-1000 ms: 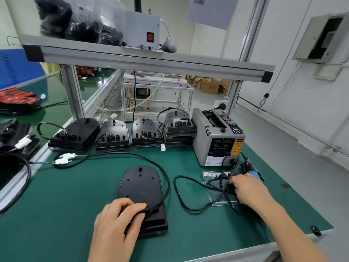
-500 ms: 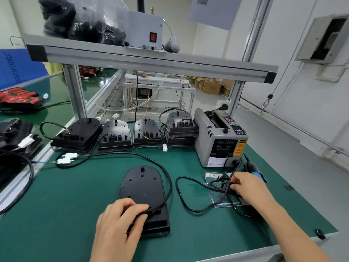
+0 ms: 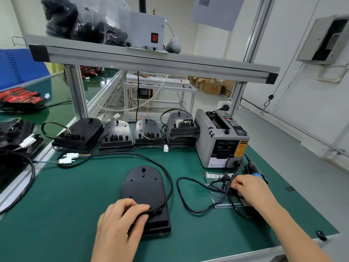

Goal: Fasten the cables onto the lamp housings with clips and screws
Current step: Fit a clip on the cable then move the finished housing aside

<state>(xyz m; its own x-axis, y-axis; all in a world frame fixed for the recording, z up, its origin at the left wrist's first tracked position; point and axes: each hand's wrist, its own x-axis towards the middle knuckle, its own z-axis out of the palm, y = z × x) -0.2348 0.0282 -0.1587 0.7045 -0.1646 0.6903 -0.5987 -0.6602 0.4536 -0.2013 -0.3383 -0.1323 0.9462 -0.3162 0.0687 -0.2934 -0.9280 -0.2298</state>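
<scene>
Green mat [image 3: 66, 214] bench again, and honestly not much has moved in the last second. Our left hand [image 3: 120, 224] stays curled over the housing's [image 3: 143, 186] near end, thumb and forefinger pinching the cable [image 3: 167, 173] where it loops back along the housing's right side. Our right hand [image 3: 251, 188] is still down in the clear bag [image 3: 226, 204] well right of the housing. Its fingertips are hidden among small black bits, so we can't tell if it's got a clip yet. We'd guess nothing's fastened so far.

Room-wise, there's bare mat left of the housing and a loose cord [image 3: 181, 195] snaking just right of it. The screwdriver [image 3: 255, 170] is beyond the bag, the other housings [image 3: 117, 137] are lined up behind, and the bench edge [image 3: 245, 257] is close in front.
</scene>
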